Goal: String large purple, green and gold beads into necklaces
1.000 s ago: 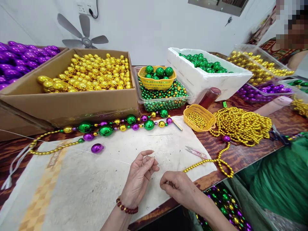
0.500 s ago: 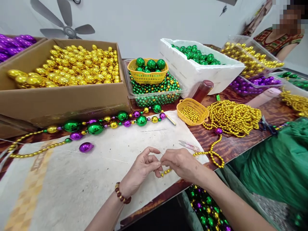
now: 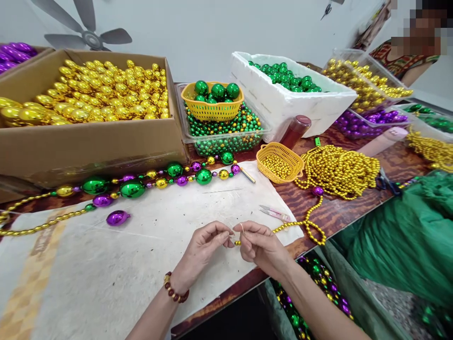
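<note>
Over the white cloth [image 3: 141, 264], my two hands meet fingertip to fingertip. My right hand [image 3: 264, 243] pinches a thin pale thread [image 3: 242, 229], a short loop of which stands up at its fingertips. My left hand [image 3: 207, 245], with a beaded bracelet [image 3: 174, 289] at the wrist, is closed in a pinch on the thread too, its grip partly hidden. A few small gold beads [image 3: 237, 242] hang between the hands. Behind my right hand, a strand of gold beads [image 3: 309, 222] runs to the right. Thread snips [image 3: 274, 212] lie just beyond my fingers.
A long purple, green and gold bead necklace [image 3: 170, 172] and a loose purple bead [image 3: 118, 217] lie on the left. Behind stand a carton of gold beads [image 3: 134, 141], a yellow basket [image 3: 279, 163] and a foam box [image 3: 290, 108]. A co-worker [image 3: 417, 61] is at far right.
My hands have turned and drawn slightly apart at the fingertips, and the thread loop now shows at my right fingers. The view has shifted slightly to the right.
</note>
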Demonstrator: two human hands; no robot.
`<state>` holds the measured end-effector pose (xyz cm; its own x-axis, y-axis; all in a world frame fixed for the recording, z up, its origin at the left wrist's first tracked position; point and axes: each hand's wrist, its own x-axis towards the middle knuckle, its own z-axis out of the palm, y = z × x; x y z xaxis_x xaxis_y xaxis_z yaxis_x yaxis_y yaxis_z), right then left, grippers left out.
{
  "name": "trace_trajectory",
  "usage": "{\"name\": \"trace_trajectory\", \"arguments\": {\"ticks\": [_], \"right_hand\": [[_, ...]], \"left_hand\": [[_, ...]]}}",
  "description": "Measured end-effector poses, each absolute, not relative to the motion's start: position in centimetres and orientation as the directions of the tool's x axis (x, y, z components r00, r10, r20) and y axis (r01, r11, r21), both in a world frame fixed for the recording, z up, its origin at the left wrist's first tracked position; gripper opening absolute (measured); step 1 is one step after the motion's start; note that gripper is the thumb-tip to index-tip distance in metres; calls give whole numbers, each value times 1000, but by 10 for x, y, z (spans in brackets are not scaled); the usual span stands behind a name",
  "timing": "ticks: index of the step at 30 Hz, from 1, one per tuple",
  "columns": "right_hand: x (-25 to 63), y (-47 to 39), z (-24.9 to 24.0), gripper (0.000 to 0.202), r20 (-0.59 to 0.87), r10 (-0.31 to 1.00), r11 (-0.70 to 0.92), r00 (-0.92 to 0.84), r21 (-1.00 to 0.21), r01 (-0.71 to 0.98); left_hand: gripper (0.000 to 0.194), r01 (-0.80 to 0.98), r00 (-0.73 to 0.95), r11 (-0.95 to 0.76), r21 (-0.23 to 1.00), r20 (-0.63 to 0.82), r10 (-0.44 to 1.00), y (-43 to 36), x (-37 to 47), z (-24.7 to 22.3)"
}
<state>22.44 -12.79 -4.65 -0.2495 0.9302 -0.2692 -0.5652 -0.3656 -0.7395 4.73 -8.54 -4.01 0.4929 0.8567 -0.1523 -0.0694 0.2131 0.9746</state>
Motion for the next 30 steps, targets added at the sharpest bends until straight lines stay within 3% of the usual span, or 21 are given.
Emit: {"name": "trace_trajectory", "arguments": {"ticks": [3,6,8,12,17,19,21,23,25,27,30], "right_hand": [[214,-128,-50,29,-209,966,-256,-149,-827,-500],[209,-128,-50,37,-86,988,-111,-125,-971,-211],[210,-127,-49,41,10,988,17,-153,-999,49],[216,-125,-45,50,118,957,238,-265,-844,482],[224,-122,-42,62,97,903,404,-418,-520,753],[224,-120,-37,60,71,900,422,-429,-377,824],[222,-116,-31,44,46,912,404,-408,-281,871],[219,-111,-27,23,20,920,386,-393,-227,894],[217,-107,-27,17,20,917,394,-399,-206,896],[217,-104,-30,19,71,906,420,-416,-247,873],[220,-103,-38,24,202,903,429,-380,-467,773]], "left_hand": [[18,-102,366,220,970,-169,915,-96,51,-46],[19,-146,292,240,960,-190,938,-105,56,-49],[21,-158,262,258,953,-211,942,-109,58,-48],[28,-94,214,253,963,-229,950,-109,61,-45],[16,62,209,128,990,-138,968,-104,64,-39],[18,109,202,86,990,-107,974,-102,65,-37],[18,160,194,63,985,-94,976,-101,65,-36],[20,202,185,54,978,-92,978,-100,65,-36],[22,190,197,78,979,-115,974,-98,64,-38],[22,110,228,150,983,-171,959,-96,63,-41],[20,-6,267,236,972,-226,937,-95,60,-46]]}}
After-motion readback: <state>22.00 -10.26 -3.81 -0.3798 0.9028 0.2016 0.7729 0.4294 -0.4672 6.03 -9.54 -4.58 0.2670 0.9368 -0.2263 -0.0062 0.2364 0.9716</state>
